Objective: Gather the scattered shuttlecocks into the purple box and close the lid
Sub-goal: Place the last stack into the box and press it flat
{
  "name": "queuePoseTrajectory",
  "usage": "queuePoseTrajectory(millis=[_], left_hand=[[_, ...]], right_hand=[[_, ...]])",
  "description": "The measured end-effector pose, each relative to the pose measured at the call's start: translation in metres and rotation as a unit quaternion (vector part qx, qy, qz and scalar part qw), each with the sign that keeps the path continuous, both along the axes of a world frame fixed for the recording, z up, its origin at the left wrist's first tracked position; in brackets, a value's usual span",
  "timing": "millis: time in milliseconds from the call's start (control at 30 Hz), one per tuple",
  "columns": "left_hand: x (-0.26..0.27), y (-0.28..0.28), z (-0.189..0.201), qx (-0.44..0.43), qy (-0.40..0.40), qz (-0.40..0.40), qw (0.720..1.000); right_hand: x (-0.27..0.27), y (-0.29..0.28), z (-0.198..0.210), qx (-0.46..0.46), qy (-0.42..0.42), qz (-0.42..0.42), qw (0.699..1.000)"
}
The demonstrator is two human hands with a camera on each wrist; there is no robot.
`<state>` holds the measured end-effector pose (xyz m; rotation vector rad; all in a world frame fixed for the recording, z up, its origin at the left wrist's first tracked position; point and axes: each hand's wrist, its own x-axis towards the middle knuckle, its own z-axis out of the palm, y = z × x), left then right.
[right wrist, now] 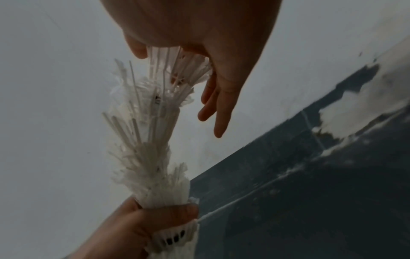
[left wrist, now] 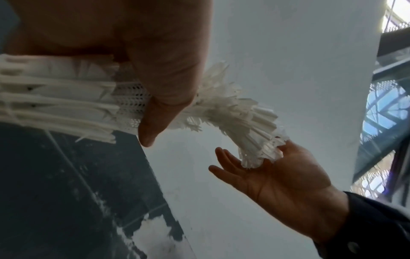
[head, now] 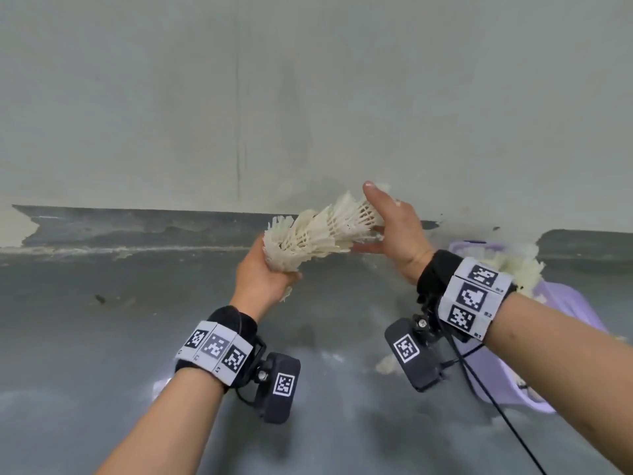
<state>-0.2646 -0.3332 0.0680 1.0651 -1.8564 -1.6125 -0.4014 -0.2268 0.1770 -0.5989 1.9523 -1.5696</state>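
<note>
Your left hand (head: 262,275) is gripping the lower end of a nested stack of shuttlecocks (head: 322,231), fingers and thumb curled round the feathers, clear in the right wrist view (right wrist: 142,222). Your right hand (head: 394,231) is taking the upper end of the stack: thumb sticking up over the top, fingers nearly straight underneath, so it is cupping the end loosely, not clenching; the left wrist view is showing that palm (left wrist: 277,177) open with the stack's tip lying in it. The stack is hanging in the air between both hands, bending in a curve, tilted up toward the right. The purple box (head: 565,310) is sitting on the grey floor (head: 102,337) just behind and below your right wrist, open, with more white shuttlecocks (head: 513,265) piled at its far end. One loose shuttlecock (head: 385,365) is lying on the floor near the right wrist camera, partly hidden. A pale wall (head: 274,97) with a chipped dark base strip is standing beyond.
</note>
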Motion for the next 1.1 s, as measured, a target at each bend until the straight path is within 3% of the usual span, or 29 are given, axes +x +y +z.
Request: queuePoseTrajectory(millis=[200, 400, 633, 733, 900, 1100], left_hand=[[-0.067, 0.066, 0.022, -0.037, 0.005, -0.053, 0.998], [-0.150, 0.153, 0.064, -0.090, 0.025, -0.100, 0.991], [-0.226, 0.264, 0.089, -0.025, 0.107, -0.103, 0.989], [-0.242, 0.301, 0.086, 0.029, 0.094, -0.102, 0.990], [-0.258, 0.347, 0.066, 0.127, 0.024, -0.126, 0.984], [-0.280, 0.347, 0.026, 0.104, 0.008, -0.053, 0.993]], right_hand=[[-0.058, 0.078, 0.021, 0.038, 0.120, -0.048, 0.991], [-0.143, 0.174, 0.050, 0.000, 0.138, -0.103, 0.985], [-0.220, 0.258, 0.083, -0.073, 0.124, -0.091, 0.985], [-0.235, 0.269, 0.089, -0.040, 0.101, -0.048, 0.993], [-0.251, 0.271, 0.063, 0.042, 0.166, -0.030, 0.985], [-0.272, 0.254, 0.005, 0.097, 0.276, -0.008, 0.956]])
